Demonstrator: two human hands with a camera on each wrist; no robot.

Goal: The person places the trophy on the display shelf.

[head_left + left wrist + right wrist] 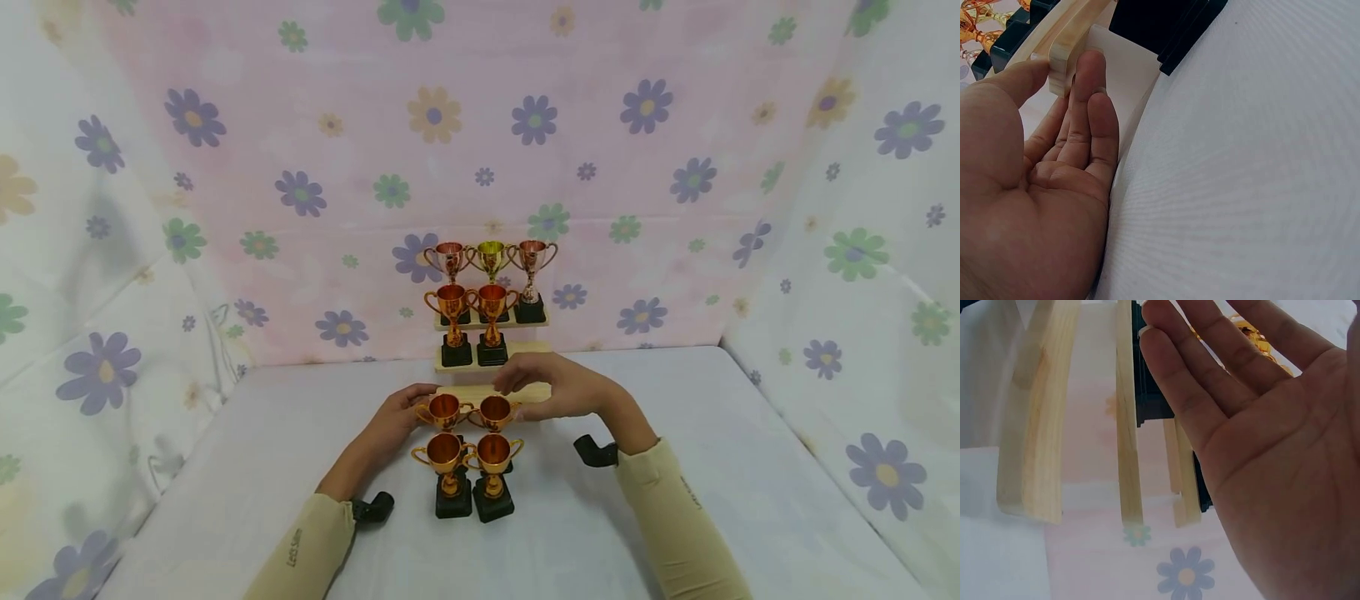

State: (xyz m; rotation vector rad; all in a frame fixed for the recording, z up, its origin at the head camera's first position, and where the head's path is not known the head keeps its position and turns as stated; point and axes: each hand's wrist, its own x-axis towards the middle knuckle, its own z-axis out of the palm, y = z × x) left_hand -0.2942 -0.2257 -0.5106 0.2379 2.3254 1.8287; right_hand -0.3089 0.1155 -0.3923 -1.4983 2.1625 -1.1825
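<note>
At the left end of a stepped wooden shelf, my left hand [399, 414] pinches the lowest board [1060, 65] between thumb and fingers. My right hand [570, 387] hovers over the right part of that board, fingers loosely extended and holding nothing. In the right wrist view its fingertips come close to a trophy's black base [1154, 394]. Two orange-gold trophies stand on the middle step, a left one [454, 312] and a right one [492, 312]. In front of the shelf, on the table, are several gold trophies, including a front left one [444, 454] and a front right one [494, 454].
The top step carries a reddish trophy [451, 257], a yellow-gold one [491, 257] and a pinkish silver one [531, 267]. A white cloth covers the table [675, 517]. Flowered cloth [480, 167] hangs behind and at both sides.
</note>
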